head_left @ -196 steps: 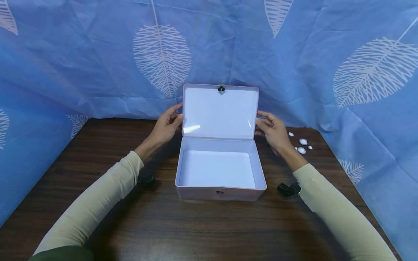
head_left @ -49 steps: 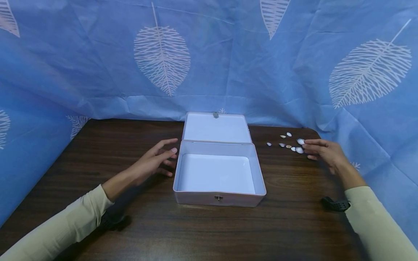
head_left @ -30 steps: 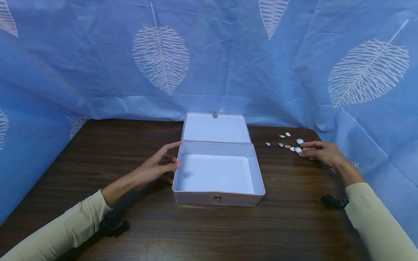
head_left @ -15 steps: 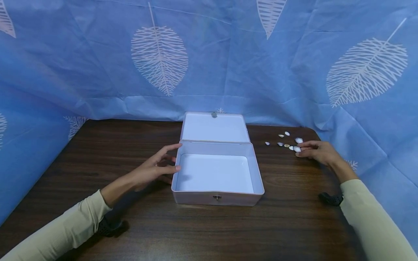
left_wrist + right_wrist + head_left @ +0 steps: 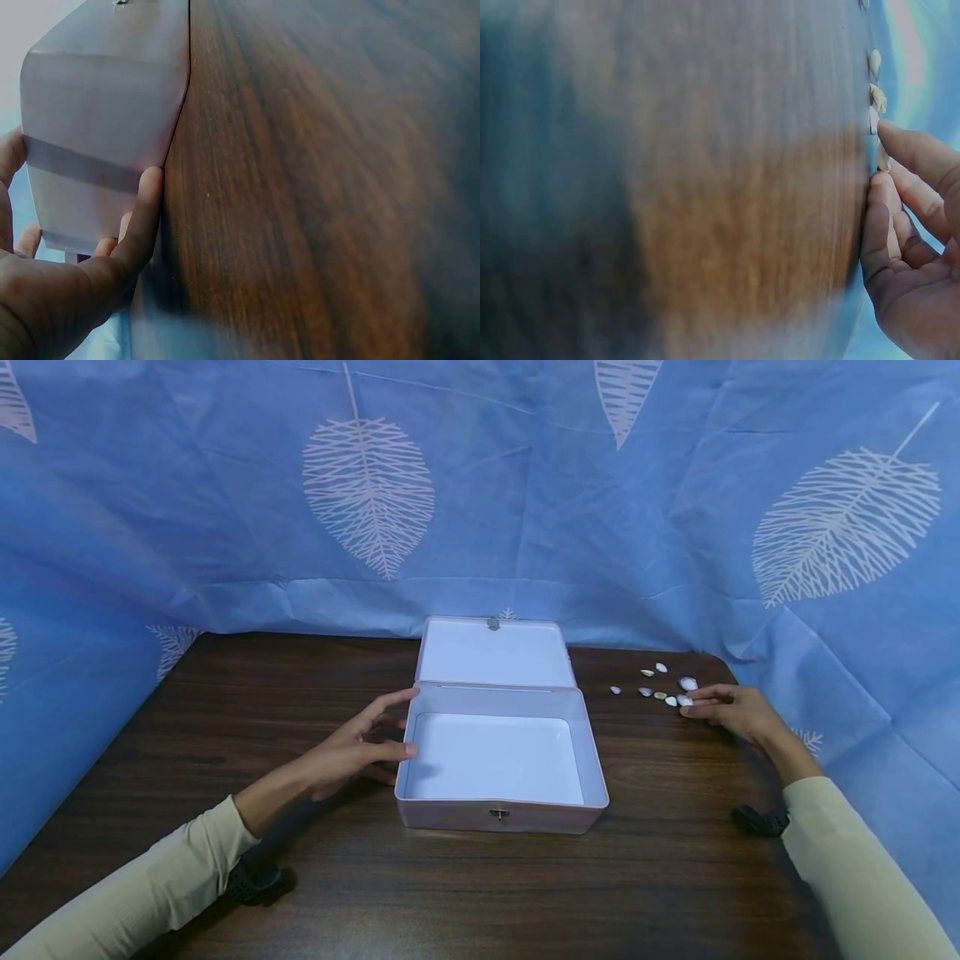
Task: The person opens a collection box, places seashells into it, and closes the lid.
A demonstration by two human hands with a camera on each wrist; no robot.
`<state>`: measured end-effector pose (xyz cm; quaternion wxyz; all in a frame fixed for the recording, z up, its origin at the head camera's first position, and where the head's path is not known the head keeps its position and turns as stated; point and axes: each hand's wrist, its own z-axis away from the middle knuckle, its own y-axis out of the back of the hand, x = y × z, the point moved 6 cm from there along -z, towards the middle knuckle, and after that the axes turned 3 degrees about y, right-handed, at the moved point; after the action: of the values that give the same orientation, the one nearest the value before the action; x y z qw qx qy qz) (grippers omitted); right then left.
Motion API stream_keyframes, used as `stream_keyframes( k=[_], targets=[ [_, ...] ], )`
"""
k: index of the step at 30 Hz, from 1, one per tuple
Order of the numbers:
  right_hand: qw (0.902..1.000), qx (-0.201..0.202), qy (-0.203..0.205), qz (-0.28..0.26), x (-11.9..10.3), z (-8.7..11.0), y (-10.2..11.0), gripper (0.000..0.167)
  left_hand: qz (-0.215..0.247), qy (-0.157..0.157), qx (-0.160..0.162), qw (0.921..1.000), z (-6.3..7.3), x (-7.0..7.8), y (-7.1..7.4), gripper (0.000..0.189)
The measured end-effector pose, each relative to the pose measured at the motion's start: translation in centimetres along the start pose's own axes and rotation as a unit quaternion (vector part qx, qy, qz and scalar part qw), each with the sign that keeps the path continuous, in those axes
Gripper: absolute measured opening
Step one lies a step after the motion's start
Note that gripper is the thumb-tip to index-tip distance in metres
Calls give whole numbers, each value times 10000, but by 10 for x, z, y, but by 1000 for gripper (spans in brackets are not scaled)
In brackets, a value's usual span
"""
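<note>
Broadly, a blue cloth printed with pale leaves [image 5: 525, 510] hangs behind a dark wood-grain counter [image 5: 480, 893]. On the counter's middle stands a pale lilac hinged box [image 5: 547, 816], its latch side toward the person. The lid [image 5: 495, 652], upright between both hands a few seconds ago, now leans well back toward the cloth, and the inside lies exposed.

The left hand [image 5: 348, 750] has come to the box's side: its fingers are spread, with thumb and forefinger at the rim. The right hand [image 5: 738, 708] has gone over to the seashells near the counter's far right corner; its thumb and finger have moved in on one white seashell [image 5: 684, 701] and appear to pinch it by the edge, while it lies among the others. I judge that the work has passed from the lid to the shells, the left hand probably steadying the box.

The left wrist view adds the outer side wall, with lower fingers resting along it down near the counter, hidden from above. The right wrist view shows the pinched shell edge-on between the fingertips, beside a few neighbours; only the head view shows the whole scatter, including one small seashell [image 5: 615, 691] apart, nearest the box.
</note>
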<state>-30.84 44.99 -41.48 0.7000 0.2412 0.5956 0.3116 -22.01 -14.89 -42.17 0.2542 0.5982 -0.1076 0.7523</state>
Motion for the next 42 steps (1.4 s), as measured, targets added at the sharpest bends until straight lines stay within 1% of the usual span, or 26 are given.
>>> stream_keyframes(
  k=[3,13,20,26,30,35,42],
  targets=[
    [10000,52,4,-13,0,1,0,73,22,-44,-3,10000,-1,0,0,89],
    [9996,141,-21,231,-3,3,2,75,67,-131,19,9999,0,1,-1,86],
    [9995,194,44,242,-7,6,0,72,68,-163,26,9998,-1,-1,0,87],
    [9989,331,187,274,-15,7,-3,68,79,-22,3,10000,-1,-1,-1,89],
    [9988,348,281,206,-22,9,-8,67,93,74,-84,9999,1,0,-2,87],
    [9985,375,374,145,-31,11,-13,66,72,98,-223,9997,1,1,-3,83],
    [9975,421,555,102,-47,13,-19,65,58,51,-285,9996,1,2,-3,84]
  ],
)
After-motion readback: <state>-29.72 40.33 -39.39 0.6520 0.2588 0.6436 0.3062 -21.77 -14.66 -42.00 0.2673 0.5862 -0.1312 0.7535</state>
